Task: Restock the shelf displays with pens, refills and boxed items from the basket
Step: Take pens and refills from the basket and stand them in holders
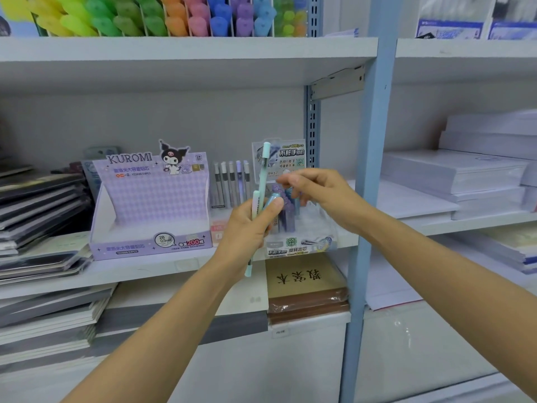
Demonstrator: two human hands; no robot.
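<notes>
My left hand (250, 228) grips a small bunch of pale mint and blue pens (263, 181), held upright in front of the middle shelf. My right hand (316, 193) hovers just to the right of them, its thumb and forefinger pinched at a thin item near the tall pen's barrel; what it pinches is too small to tell. Behind both hands stands a clear lead-refill display (293, 245) with purple and dark tubes inside. A purple Kuromi display box (151, 205) stands to its left, its tray looking bare. The basket is out of view.
A rack of grey and white pens (231, 184) stands between the two displays. Stacked notebooks (37, 216) fill the shelf's left end. A brown booklet pack (308, 289) lies below. A blue shelf upright (374, 170) separates white paper reams (453, 175) at the right. Coloured markers (174, 16) line the top shelf.
</notes>
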